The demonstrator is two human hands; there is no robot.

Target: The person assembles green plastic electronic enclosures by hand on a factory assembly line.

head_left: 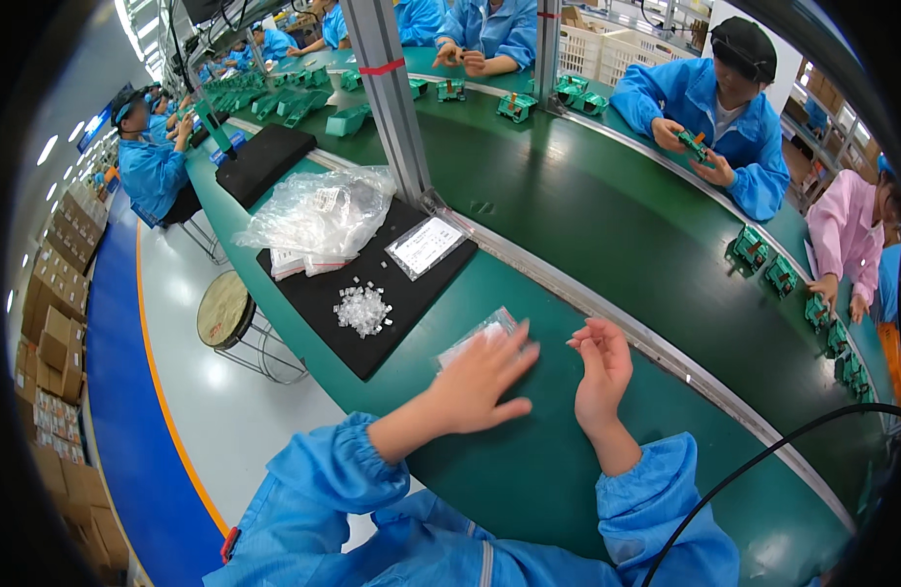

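Observation:
My left hand [478, 380] is spread over the green bench, its fingers apart and slightly blurred. Partly beneath its fingers lies a small clear plastic bag [470, 344] with pale contents that I cannot make out. To the right, my right hand [603, 377] is raised with fingers curled and the thumb near the fingertips; anything pinched there is too small to name. On a black mat [411, 308] left of my hands sits a heap of small clear plastic pieces [363, 309]. Behind the heap are crumpled clear plastic bags [323, 220] and a flat bag with a white label [428, 247].
A metal post [392, 108] rises at the mat's far edge. Beyond a metal rail runs a green conveyor [568, 215] carrying several green housings [752, 247]. A person [719, 122] across it handles one. A black cable [763, 455] arches at right; a stool [225, 311] stands left.

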